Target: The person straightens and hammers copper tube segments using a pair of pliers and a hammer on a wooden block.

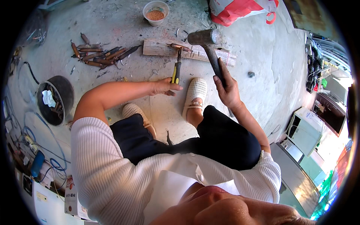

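My left hand (166, 87) is closed on the yellow and black handles of a pair of pliers (177, 71). The jaws of the pliers reach a brown, copper-coloured cylinder (180, 47) lying on a worn wooden board (157, 48). In my right hand (228, 90) is a hammer (212, 52), raised with its heavy metal head (204, 37) near the board's right half. The fingers of that hand wrap round the dark handle. From this angle I cannot tell how firmly the jaws grip the cylinder.
A pile of similar brown cylinders (103, 55) lies left of the board. Beyond it stands a white tub (156, 13) with orange-brown granules. A black bucket (56, 100) of scrap is at my left, near blue cables (48, 131). A red and white bag (240, 11) sits at the far right.
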Demonstrator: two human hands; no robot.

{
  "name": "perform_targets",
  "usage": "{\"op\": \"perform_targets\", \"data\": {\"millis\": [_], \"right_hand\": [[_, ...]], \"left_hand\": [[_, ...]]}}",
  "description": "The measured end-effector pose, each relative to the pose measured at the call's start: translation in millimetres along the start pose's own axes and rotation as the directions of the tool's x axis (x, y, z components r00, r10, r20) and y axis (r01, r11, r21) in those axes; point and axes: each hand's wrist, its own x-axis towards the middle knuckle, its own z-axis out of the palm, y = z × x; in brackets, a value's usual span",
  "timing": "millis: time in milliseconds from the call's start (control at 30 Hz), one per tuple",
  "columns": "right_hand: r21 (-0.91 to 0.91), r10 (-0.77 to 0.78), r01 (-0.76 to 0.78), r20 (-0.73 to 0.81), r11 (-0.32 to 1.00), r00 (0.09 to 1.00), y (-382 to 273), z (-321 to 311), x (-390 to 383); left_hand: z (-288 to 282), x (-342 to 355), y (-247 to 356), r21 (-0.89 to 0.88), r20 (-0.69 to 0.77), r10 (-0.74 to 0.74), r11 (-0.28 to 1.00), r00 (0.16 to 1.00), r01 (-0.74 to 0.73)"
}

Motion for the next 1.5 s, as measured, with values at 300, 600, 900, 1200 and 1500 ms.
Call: {"op": "perform_targets", "data": {"millis": [300, 600, 900, 1200, 1500], "right_hand": [[-0.111, 0.082, -0.062, 0.186, 0.992, 0.979, 0, 33, 21], [-0.002, -0.088, 0.088, -0.006, 0.996, 0.996, -9, 19, 27], [-0.004, -0.151, 0.152, -0.113, 0.988, 0.982, 6, 23, 9], [0.057, 0.223, -0.225, 0.049, 0.973, 0.974, 12, 20, 18], [0.044, -0.150, 0.160, -0.180, 0.986, 0.972, -9, 6, 17]], "left_hand": [[13, -6, 6, -0.097, 0.060, 0.093, 0.991, 0.994, -0.087], [11, -5, 8, -0.094, 0.030, 0.060, 0.994, 0.998, -0.057], [9, -6, 4, -0.058, -0.003, 0.052, 0.997, 0.999, -0.052], [15, -1, 3, -0.126, -0.003, 0.043, 0.991, 0.999, -0.043], [4, 5, -9, -0.059, -0.046, 0.059, 0.996, 0.997, -0.062]]}}
